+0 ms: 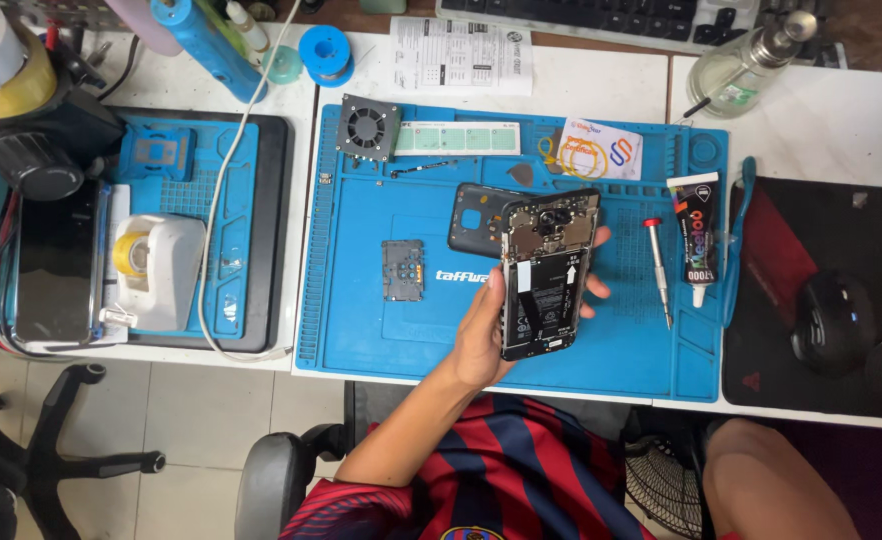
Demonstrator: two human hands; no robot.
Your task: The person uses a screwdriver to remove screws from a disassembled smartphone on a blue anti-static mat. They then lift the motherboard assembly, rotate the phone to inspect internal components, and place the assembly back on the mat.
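Observation:
My left hand (481, 335) holds an opened smartphone (546, 275) upright above the blue repair mat (361, 330). The phone's back is off, so its battery and circuit board show. My fingers wrap round its right edge and the palm is behind it. The dark back cover (473, 215) lies on the mat just behind the phone. A small dark inner plate (402, 270) lies to the left of the hand. My right hand is out of view.
A red-tipped screwdriver (658, 272) and a glue tube (698, 238) lie to the right of the phone. A small fan (367, 128) sits at the mat's back left. A mouse (833, 322) rests on a black pad, with a tape dispenser (156, 270) at the left.

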